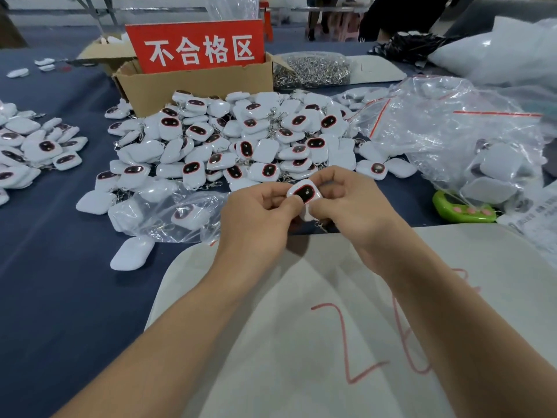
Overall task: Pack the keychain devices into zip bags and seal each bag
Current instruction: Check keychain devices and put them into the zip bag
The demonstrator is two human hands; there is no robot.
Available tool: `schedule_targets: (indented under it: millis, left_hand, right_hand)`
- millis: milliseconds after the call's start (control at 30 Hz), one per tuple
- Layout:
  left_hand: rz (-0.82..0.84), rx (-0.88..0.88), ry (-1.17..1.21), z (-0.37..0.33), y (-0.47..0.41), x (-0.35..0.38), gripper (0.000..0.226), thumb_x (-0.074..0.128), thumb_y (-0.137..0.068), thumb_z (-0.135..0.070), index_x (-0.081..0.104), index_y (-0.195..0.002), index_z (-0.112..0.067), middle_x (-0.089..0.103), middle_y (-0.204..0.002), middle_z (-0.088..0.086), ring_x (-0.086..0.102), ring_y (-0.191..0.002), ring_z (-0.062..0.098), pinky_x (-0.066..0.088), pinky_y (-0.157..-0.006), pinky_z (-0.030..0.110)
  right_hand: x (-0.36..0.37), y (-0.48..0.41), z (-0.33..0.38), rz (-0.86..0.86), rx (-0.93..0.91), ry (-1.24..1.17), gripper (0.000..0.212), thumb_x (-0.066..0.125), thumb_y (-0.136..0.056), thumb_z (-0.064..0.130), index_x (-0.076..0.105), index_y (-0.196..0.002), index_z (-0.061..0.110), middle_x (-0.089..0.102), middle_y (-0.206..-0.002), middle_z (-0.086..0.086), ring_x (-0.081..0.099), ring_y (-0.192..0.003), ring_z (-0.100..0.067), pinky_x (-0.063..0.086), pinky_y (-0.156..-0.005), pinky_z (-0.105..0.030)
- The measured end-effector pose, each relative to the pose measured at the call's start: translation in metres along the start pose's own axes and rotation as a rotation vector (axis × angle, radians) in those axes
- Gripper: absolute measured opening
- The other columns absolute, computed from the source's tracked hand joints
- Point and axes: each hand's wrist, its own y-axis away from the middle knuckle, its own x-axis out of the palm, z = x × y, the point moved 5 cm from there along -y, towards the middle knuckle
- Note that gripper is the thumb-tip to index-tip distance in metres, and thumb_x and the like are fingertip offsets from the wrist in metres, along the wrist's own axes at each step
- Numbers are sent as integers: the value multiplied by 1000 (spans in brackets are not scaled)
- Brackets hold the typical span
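Red sign (pixel 197 45) — "不合格区" — behind the white keychain device (pixel 305 192)

A red sign (pixel 197 46) stands upright in an open cardboard box (pixel 196 82); its large white characters read 不合格区. On the white sheet (pixel 271 342) nearest the person, red handwriting (pixel 343 342) shows a 2 followed by what may be a 6 or a 0, partly hidden by the right forearm (pixel 452 303). A printed paper (pixel 539 212) at the right edge bears small dark text too blurred to read. The keychain device (pixel 304 193) pinched by the left hand (pixel 256 212) and right hand (pixel 355 206) has a tiny pale mark on its dark window, too small to read.
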Motion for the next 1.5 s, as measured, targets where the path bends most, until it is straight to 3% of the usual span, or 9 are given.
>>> schedule_targets:
  millis: [233, 333, 467, 600, 700, 1000, 1133, 1400, 1500]
  left_hand:
    - [-77, -28, 43, 3, -4, -5, 29, 71, -79, -26, 73, -107, -33, 77, -73, -4, 76, -73, 18, 62, -84, 48]
    - [-55, -5, 45, 5, -7, -4, 25, 69, -77, -31, 76, -100, -38, 77, -75, -9, 70, -68, 9, 62, -85, 49]
    - [41, 30, 117, 5, -9, 1, 21, 69, -84, -31, 79, -102, -35, 80, -89, -2, 78, -87, 21, 62, -88, 46]
    - [56, 79, 106, 2, -7, 2, 20, 68, -92, -22, 81, -81, -31, 73, -68, 1, 66, -56, 14, 56, -57, 26]
    - [27, 47, 114, 5, -6, 1, 28, 70, -95, -14, 81, -76, -30, 70, -62, 1, 63, -50, 11, 49, -49, 19]
    - [4, 61, 165, 5, -5, -1, 30, 68, -97, -10, 82, -77, -29, 74, -68, 2, 71, -60, 18, 58, -58, 27]
    - [69, 77, 145, 3, -3, 4, 21, 73, -93, -8, 80, -102, -26, 80, -82, -1, 77, -76, 19, 63, -67, 29]
    - [82, 54, 255, 1, -1, 6, 26, 80, -86, -14, 78, -109, -24, 81, -91, -1, 77, -84, 16, 61, -70, 25]
    - [59, 90, 251, 0, -3, 1, 30, 78, -86, -4, 77, -108, -25, 81, -94, -3, 77, -85, 15, 60, -75, 23]
  right_hand:
    - [9, 5, 8, -47, -265, 212, 28, 77, -77, 2, 68, -92, 24, 76, -84, 12, 71, -79, -3, 54, -71, -17]
    - [8, 7, 9, -46, -293, 225, 29, 73, -79, -2, 67, -92, 24, 78, -86, 9, 75, -85, -15, 62, -79, -30]
    - [1, 4, 9, 20, -153, -25, 16, 70, -86, 4, 70, -88, 20, 80, -89, -12, 76, -91, -36, 59, -86, -46]
    - [-6, 2, 8, -4, -48, -158, 22, 55, -104, 9, 72, -90, 8, 76, -79, -14, 75, -68, -24, 63, -66, -31]
    - [-9, 3, 8, -29, -48, -102, 25, 55, -105, 12, 73, -90, 3, 73, -70, -8, 70, -59, -16, 57, -58, -25]
    - [-15, 6, 16, -92, -185, -31, 28, 71, -84, -6, 82, -94, 18, 79, -77, -1, 71, -63, -12, 55, -63, -20]
    - [-17, 7, 20, -147, -277, 45, 38, 72, -81, -11, 79, -75, 26, 80, -77, 3, 77, -78, -17, 61, -74, -27]
    - [-16, 6, 19, -97, -300, -12, 36, 69, -81, -20, 75, -73, 15, 80, -95, 3, 78, -88, -13, 60, -81, -23]
    - [-17, 5, 17, 9, -234, -95, 39, 66, -78, -25, 78, -88, 11, 80, -106, 2, 77, -96, -16, 59, -76, -25]
